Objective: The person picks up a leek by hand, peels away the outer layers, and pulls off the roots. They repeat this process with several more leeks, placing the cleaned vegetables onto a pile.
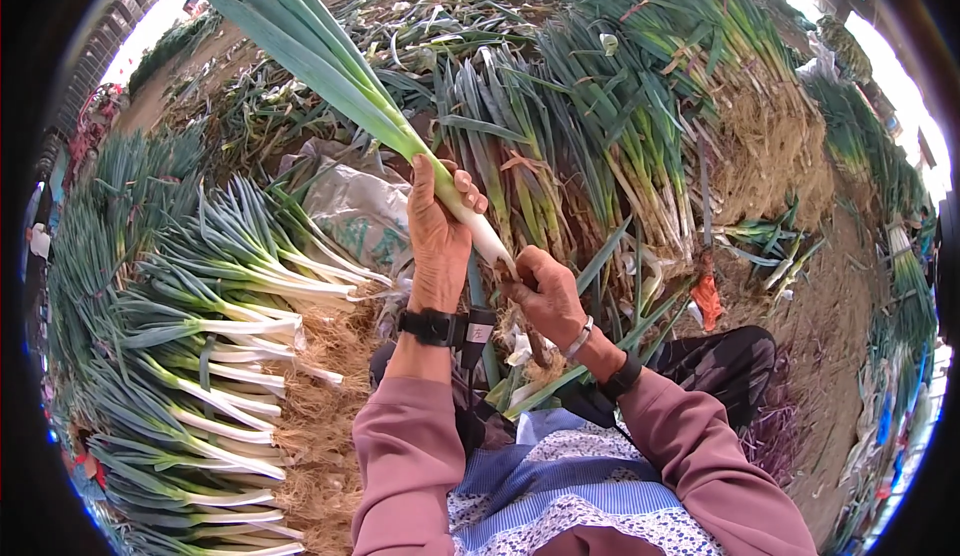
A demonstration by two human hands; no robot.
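Flanking the seated person, trimmed leeks (215,356) lie stacked at left and untrimmed bundles (600,146) ahead, probably kept sorted. One leek (380,106) slants up-left, steadied by the left hand (438,236) wrapped around its white shank. The right hand (545,291) pinches its root end, seemingly stripping it.

Both forearms come up from the lower edge in pink sleeves, bent toward each other; the left hand (438,231) is raised upright, back toward the camera, fingers curled round a stalk with the thumb across its front; a black band circles the left wrist; the right hand (545,296) sits just below and right of that grip, fist closed at the stalk's lower end; a bracelet and dark cuff ring its wrist.
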